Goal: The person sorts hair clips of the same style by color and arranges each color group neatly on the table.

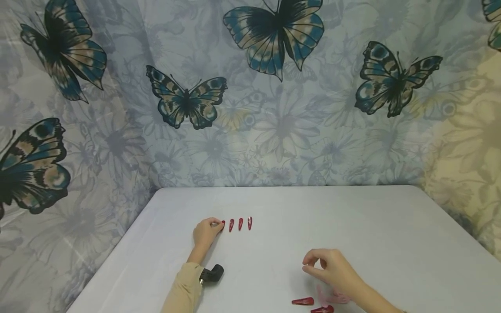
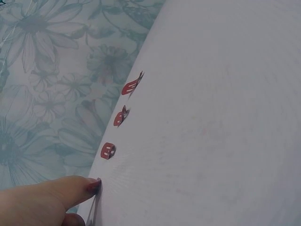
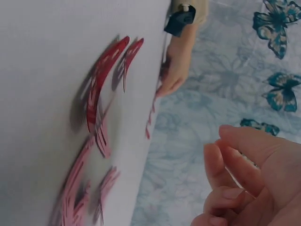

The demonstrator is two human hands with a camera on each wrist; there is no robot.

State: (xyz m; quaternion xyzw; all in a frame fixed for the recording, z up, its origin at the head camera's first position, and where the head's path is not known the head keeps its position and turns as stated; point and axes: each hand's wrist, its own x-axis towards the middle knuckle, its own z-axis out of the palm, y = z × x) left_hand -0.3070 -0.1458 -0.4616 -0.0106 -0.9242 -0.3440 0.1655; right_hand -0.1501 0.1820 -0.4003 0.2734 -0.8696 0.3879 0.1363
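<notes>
On the table's left part, my left hand (image 1: 205,234) pinches a dark red snap hair clip (image 1: 223,224) between thumb and fingers, at the left end of a row. Beside it lie three more red hair clips, the nearest (image 1: 231,225), then a middle one (image 1: 240,224) and a right one (image 1: 250,223). My right hand (image 1: 332,267) hovers over the front right, its fingers loosely bent and nothing seen between them. Below it are red hair clips (image 1: 303,301) and pink hair clips (image 3: 75,174), partly hidden by the hand in the head view.
The white table (image 1: 274,204) reaches back to a cloth backdrop (image 1: 282,130) printed with butterflies and flowers. A black wrist camera (image 1: 212,273) is strapped over the left beige sleeve (image 1: 184,287). The loose clips lie near the table's front.
</notes>
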